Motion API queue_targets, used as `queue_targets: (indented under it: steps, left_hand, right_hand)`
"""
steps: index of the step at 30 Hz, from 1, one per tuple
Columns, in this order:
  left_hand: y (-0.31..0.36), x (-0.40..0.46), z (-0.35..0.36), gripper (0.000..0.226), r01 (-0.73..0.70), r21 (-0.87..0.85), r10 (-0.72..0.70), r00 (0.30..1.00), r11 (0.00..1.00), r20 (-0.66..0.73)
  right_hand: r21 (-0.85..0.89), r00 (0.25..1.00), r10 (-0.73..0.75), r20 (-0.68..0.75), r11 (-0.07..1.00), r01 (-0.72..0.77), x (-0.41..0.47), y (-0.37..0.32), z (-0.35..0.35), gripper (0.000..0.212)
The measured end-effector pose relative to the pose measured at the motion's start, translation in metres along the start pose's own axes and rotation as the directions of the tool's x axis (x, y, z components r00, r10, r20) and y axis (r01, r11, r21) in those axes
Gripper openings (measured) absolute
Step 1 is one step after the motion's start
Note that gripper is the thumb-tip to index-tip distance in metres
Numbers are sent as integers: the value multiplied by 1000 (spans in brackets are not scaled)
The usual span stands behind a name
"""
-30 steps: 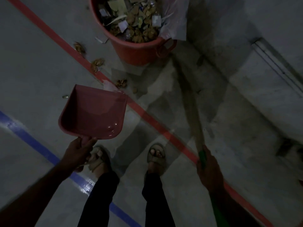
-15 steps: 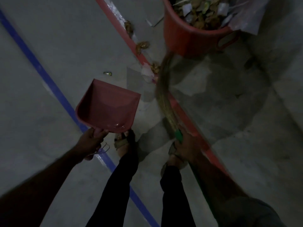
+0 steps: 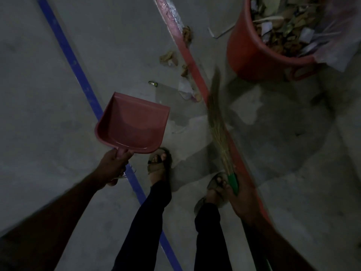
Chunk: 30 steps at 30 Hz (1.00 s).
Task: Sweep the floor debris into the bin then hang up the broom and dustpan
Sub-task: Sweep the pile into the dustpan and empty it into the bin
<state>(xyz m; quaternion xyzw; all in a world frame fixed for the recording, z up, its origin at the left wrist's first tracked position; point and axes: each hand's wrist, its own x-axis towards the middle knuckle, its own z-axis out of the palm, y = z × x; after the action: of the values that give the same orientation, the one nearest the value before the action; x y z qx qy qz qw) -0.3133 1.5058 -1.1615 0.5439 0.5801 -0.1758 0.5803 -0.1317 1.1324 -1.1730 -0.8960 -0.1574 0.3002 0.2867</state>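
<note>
Left hand (image 3: 114, 165) curled round the stub handle of an empty pink dustpan (image 3: 132, 122) held off the floor, right hand (image 3: 241, 198) wrapped on the broom (image 3: 217, 116) at its green grip; both likely light, bristles soft and springy, scraps (image 3: 175, 61) near the full bin (image 3: 259, 55).

Left hand (image 3: 114, 165) grips dustpan (image 3: 132, 124); right hand (image 3: 242, 200) grips broom (image 3: 216, 118) near bin (image 3: 259, 55).

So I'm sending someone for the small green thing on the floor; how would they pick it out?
Start at the red bin, then cross the red line toward the blue line. The green thing lies alone there, beyond the dustpan; unlike the brown scraps, it's tiny and shiny.
</note>
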Motion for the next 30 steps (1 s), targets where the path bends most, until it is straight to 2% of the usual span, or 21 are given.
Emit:
queue_targets:
  steps: [3, 7, 10, 12, 15, 18, 19, 25, 30]
  left_hand:
    - [-1, 3, -8, 38, -7, -33, 7, 1000, 999, 1]
    - [3, 4, -26, 39, -12, -65, 11, 1000, 998, -18]
    - [7, 5, -44, 37, -13, -93, 8, 999, 996, -47]
    - [13, 3, -56, 37, -21, -99, 13, 997, 995, -81]
    - [25, 1, -73, 39, -19, -75, 9, 992, 997, -126]
    - [34, 1, -90, 35, -17, -88, 7, 994, 996, -112]
    - [36, 1, -94, 32, -27, -106, 16, 995, 994, -97]
    - [54, 10, -101, 31, -63, -133, 50, 993, 989, -106]
    - [87, 19, -89, 33, -67, -142, 50, 991, 988, -124]
  right_hand:
    - [-3, 999, 28, -24, 1000, -28, 14, -17, 8, 90]
    - [5, 1000, 25, 12, 1000, -25, 20, -31, 0, 65]
    - [-30, 999, -29, 35, 999, 30, 21, -46, -3, 69]
    - [-2, 988, -31, 149, 1000, 31, 28, -65, -5, 74]
    - [-91, 928, -91, 362, 987, 132, 51, -95, -1, 70]
    - [-211, 890, -85, 448, 957, 198, 85, -116, 21, 68]
    - [-239, 884, -46, 466, 955, 176, 95, -123, 28, 68]
    - [-315, 895, 57, 443, 944, 96, 126, -133, 35, 66]
    - [-244, 912, 39, 409, 967, 67, 107, -120, -5, 68]
